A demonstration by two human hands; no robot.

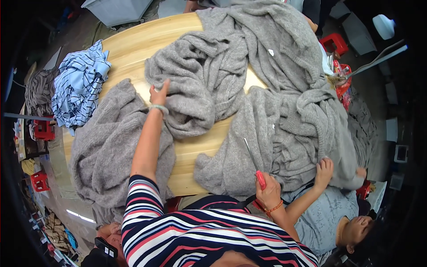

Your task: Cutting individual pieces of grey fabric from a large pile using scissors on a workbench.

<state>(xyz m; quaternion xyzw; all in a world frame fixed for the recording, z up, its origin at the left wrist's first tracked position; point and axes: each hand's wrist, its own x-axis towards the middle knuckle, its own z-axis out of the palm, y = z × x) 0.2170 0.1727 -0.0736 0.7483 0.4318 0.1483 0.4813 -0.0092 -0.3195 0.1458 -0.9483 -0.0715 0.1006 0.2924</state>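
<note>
My left hand (pixel 159 93) reaches over the table, fingers apart, at the left edge of a bunched grey knit garment (pixel 191 98). A red-handled tool (pixel 261 179) with a long thin metal shaft is held in my right hand (pixel 269 193), its tip pointing up and left. The tool lies over a second grey knit garment (pixel 253 133), spread at the right front. Whether the tool has one blade or two, I cannot tell. A third grey knit piece (pixel 118 142) lies under my left forearm.
Another grey knit (pixel 284 40) covers the table's far right. Blue patterned cloth (pixel 80 84) is heaped at the left edge of the wooden table (pixel 129 44). Close on my right, a co-worker's hand (pixel 324 171) rests on the grey knit. Red stools (pixel 333 43) stand around.
</note>
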